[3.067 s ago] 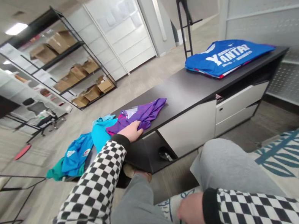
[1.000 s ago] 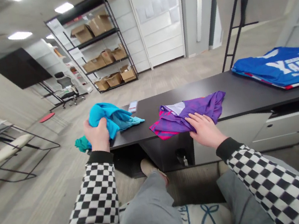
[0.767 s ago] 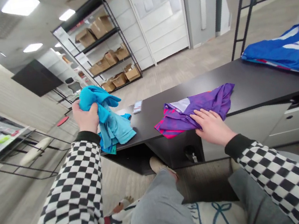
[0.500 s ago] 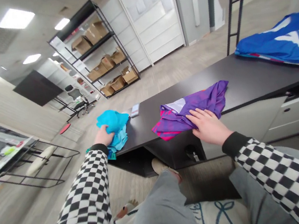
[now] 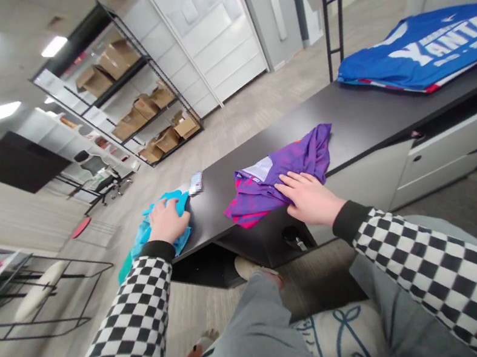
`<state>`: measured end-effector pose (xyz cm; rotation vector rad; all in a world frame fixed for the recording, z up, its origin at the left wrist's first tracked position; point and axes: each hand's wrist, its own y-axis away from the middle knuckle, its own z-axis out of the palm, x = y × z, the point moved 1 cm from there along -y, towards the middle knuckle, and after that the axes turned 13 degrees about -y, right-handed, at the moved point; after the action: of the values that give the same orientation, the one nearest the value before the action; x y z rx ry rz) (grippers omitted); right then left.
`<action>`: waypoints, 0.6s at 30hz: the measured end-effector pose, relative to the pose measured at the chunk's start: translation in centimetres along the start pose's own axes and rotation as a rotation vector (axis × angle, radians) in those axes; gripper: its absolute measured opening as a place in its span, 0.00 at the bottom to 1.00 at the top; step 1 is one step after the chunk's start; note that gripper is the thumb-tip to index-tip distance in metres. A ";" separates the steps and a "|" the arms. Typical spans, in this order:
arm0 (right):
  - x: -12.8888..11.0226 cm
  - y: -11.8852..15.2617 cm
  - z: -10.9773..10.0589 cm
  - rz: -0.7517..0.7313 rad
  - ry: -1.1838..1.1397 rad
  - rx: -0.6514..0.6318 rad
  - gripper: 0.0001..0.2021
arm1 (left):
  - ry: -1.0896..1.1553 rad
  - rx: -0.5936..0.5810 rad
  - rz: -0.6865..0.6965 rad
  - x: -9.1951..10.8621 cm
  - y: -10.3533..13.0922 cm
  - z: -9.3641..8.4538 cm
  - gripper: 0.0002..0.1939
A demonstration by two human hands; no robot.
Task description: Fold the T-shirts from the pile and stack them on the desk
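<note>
My left hand rests on top of a crumpled turquoise garment at the table's left end, its fingers spread over the fabric. Part of that garment droops past the edge, with a green portion at the lower left. A bunched purple and pink sports garment with a pale grey inner panel lies at the middle of the table's front edge. Flat on its front right side is my right hand, fingers stretched out and not wrapped around the cloth.
The dark table runs toward the right. Several blue jerseys lie stacked at its right end. A small blurred card-like item sits beside the turquoise garment. White drawers are underneath; shelving with cardboard boxes stands behind.
My left hand has let the raised turquoise bundle down and now lies spread on it. My right hand stays on the purple garment. The view has turned a little to the right.
</note>
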<state>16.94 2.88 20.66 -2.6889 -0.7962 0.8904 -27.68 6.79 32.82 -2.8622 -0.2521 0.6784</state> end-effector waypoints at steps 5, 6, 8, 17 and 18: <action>-0.2 -0.1 -0.4 0.015 -0.161 0.044 0.27 | 0.340 -0.018 0.352 9.4 0.9 -2.0 0.27; -0.3 -0.2 -0.5 0.023 -0.205 0.084 0.24 | 0.390 -0.054 0.375 11.4 1.0 -2.1 0.28; -0.6 -0.5 -1.0 0.029 -0.254 0.179 0.21 | 0.427 -0.066 0.386 14.8 0.8 -2.0 0.31; -0.4 -1.5 -1.0 0.060 -0.103 0.082 0.20 | 0.463 -0.079 0.138 20.0 -4.4 0.6 0.41; -0.3 -1.6 -0.9 0.072 -0.114 0.086 0.20 | 0.464 -0.090 0.120 20.0 -4.8 0.7 0.38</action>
<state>16.57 4.08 22.06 -2.6263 -0.6697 1.0776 -10.98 15.66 24.80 -3.0320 -0.0409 0.0061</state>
